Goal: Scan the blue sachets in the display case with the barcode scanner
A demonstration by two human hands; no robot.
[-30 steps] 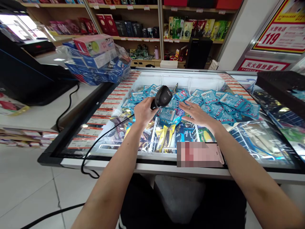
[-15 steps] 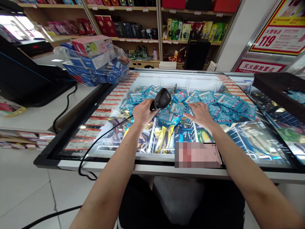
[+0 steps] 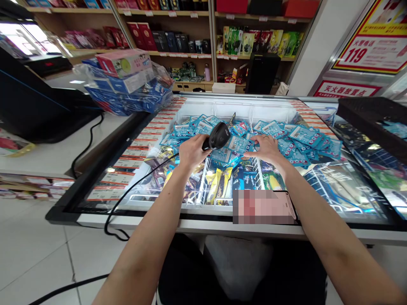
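Observation:
My left hand (image 3: 190,151) is closed around a black corded barcode scanner (image 3: 218,135), whose head points down at a blue packet (image 3: 235,146). My right hand (image 3: 266,148) rests on the pile of blue packets (image 3: 302,137) on the freezer's glass lid, with its fingers holding the edge of that blue packet under the scanner. The scanner's black cable (image 3: 127,195) runs down off the freezer's front edge to the floor.
The chest freezer (image 3: 222,222) holds ice-cream bars in wire baskets. A phone (image 3: 286,207) lies on its front rim. A bag of boxes (image 3: 127,82) and a black monitor (image 3: 28,106) stand on the counter to the left. Shelves of goods line the back wall.
My right hand has moved left and taken hold of a blue packet under the scanner. The scanner has dipped slightly toward the packet.

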